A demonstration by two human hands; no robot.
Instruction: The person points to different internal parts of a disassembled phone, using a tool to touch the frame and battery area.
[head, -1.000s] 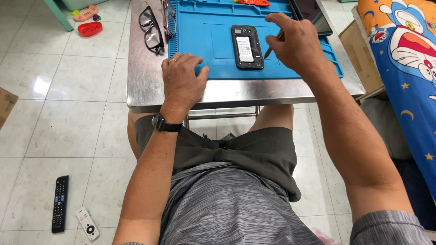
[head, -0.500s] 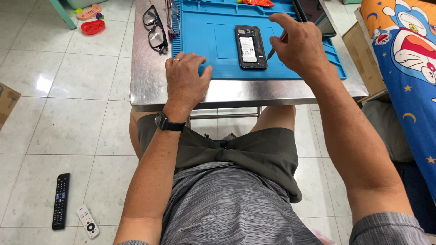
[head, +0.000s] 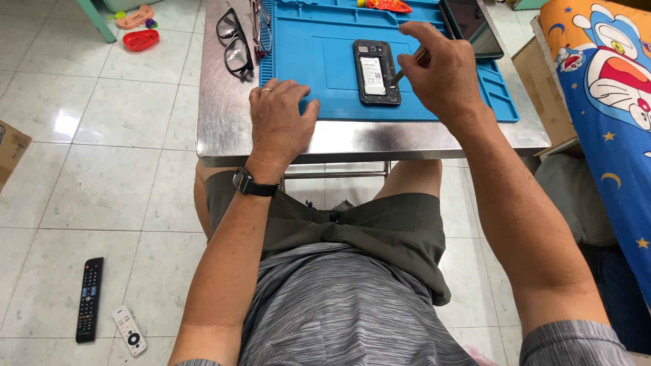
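Observation:
An opened black phone (head: 376, 71) with its back off and a white battery showing lies on a blue work mat (head: 325, 41) on a steel table (head: 224, 129). My right hand (head: 444, 74) grips a thin metal tool (head: 401, 71) whose tip touches the phone's right edge. My left hand (head: 278, 122) rests flat, fingers apart, on the mat's near left corner and the table edge. It holds nothing. A black watch sits on that wrist.
Black-framed glasses (head: 234, 44) lie on the table left of the mat. A dark tablet (head: 471, 24) sits at the mat's far right. On the tiled floor lie a black remote (head: 88, 298), a white remote (head: 129, 330) and red toys (head: 139, 37). A cartoon-print cloth (head: 603, 88) hangs at right.
The view has shifted slightly, so the table sits lower in frame. My right hand has stayed at the phone with the tool; my left hand has not moved on the mat.

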